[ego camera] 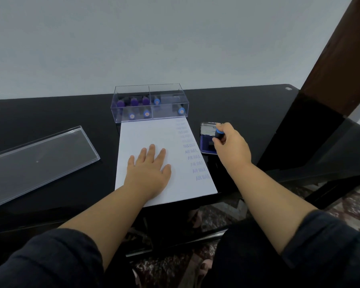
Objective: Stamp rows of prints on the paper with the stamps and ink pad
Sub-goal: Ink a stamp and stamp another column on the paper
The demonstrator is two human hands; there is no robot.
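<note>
The right hand point(230, 142) grips a blue-topped stamp point(219, 134) pressed down on the ink pad point(207, 143); the paper point(154, 138) lies just to its left, long axis running away, under the flat, relaxed left hand point(149, 169), printed column point(192, 154) nearest the stamp

Home: patterned rug point(212, 217), black desk point(50, 113)

Left hand point(149, 170): flat, palm down, fingers straight and spread.
Right hand point(230, 145): fingers curled, gripping, wrist reached forward.
Arms: both extended, dark sleeves pushed up.
</note>
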